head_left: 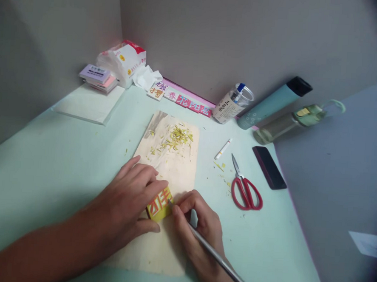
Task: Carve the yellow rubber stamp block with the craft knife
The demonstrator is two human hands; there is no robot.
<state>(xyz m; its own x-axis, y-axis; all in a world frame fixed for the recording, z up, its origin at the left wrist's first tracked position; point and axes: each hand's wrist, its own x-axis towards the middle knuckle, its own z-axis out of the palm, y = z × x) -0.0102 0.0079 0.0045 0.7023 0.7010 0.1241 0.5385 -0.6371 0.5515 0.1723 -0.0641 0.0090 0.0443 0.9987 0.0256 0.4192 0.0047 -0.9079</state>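
Observation:
My left hand [141, 189] grips a small yellow carving block [161, 216] from the left, thumb along its lower edge and fingers over its top edge. Orange and pale characters mark the block's face. In my right hand [202, 225] is a slim metal craft knife [215, 255], held like a pen, its tip at the block's right side. Under both lies a pale wooden board [171, 259], with a heap of yellow shavings [179, 137] on its far part. The block's left part is hidden by my fingers.
Red-handled scissors [246, 191], a white stick [223, 149] and a black phone [269, 167] lie to the right. Behind stand a clear cup [230, 107] and two bottles, one blue [267, 105], one green [288, 123]. Carved stamps [191, 103], tissues [126, 62] and stacked blocks [96, 76] line the back.

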